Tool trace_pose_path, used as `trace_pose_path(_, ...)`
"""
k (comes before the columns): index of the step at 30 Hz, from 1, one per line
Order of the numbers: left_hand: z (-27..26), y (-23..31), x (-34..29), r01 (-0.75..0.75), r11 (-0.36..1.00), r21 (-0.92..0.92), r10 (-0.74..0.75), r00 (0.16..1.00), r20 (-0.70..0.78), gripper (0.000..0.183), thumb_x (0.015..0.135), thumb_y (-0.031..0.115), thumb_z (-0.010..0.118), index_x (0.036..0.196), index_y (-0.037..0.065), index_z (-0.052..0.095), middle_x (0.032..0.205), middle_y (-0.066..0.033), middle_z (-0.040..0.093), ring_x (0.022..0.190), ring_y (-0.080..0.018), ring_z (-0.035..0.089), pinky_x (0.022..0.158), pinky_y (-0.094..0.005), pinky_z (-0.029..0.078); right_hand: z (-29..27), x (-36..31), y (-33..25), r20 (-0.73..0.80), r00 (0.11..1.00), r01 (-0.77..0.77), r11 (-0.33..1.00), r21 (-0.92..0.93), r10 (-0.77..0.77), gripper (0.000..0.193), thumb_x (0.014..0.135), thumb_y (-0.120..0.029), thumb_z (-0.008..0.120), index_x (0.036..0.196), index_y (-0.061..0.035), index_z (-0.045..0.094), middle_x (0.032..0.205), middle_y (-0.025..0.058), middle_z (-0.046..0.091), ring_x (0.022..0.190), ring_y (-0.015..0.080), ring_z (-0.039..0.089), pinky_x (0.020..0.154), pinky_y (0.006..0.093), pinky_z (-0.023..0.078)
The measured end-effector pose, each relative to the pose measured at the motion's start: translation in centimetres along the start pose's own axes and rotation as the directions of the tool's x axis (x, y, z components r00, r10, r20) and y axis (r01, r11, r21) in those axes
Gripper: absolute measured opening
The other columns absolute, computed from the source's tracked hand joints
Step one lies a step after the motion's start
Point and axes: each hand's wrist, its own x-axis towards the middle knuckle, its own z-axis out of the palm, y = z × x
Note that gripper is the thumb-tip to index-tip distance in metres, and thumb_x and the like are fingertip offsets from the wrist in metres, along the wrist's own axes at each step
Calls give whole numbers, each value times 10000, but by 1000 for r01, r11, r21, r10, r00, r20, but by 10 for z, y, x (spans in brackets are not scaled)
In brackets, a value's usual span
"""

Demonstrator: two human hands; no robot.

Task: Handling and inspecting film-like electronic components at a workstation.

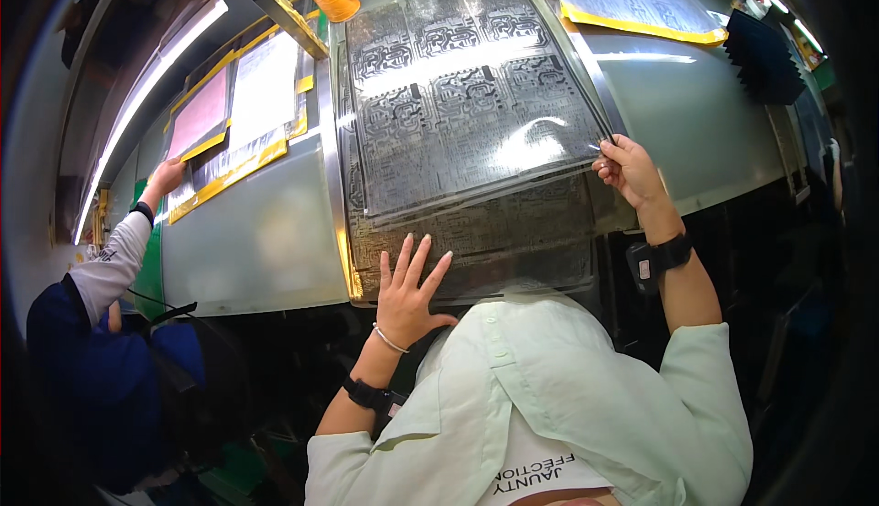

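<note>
A glossy clear film point(462, 149) printed with black circuit patterns lies over a dark patterned sheet point(499, 236) on the work table. My right hand point(630, 172) pinches the film's near right corner between thumb and fingers. That corner looks slightly lifted, and light glares off the film. With its fingers spread, my left hand point(409, 300) rests flat on the near part of the dark sheet, below the film's near edge. It holds nothing.
At left, a co-worker's hand point(165, 179) touches a pink sheet point(200, 117) edged with yellow tape. An orange tape roll point(335, 0) sits at the far edge. A yellow-edged film point(632, 2) lies far right, near a black ridged object point(765, 57). Metal strips flank the middle.
</note>
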Motion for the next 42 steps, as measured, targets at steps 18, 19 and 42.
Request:
trace_pose_path(18,40,24,47,123,992,27,-103,916,-388,568,659,416,728,1120,98,635,1229,-131,565,1162,-337,506,956,-472,396,16,-4,-15,-39,999,34,994,-107,-38,137,934,-195,523,843,-94,503,672,30,590,537,64,546,506,173,458)
trace_pose_path(19,38,25,48,126,992,27,-106,916,-386,568,659,416,728,1120,98,635,1229,-131,565,1162,-337,506,956,-472,396,16,-5,-13,-47,998,31,989,-147,-38,145,933,-203,524,848,-88,504,676,42,601,532,72,552,503,180,462)
trace_pose_path(42,32,-2,22,115,993,-12,-110,912,-396,443,794,286,666,1161,47,601,1265,-188,492,1186,-360,458,987,-454,356,-5,1,6,-93,992,35,886,-462,-87,275,937,-249,522,770,-36,572,579,28,558,420,73,513,381,188,384)
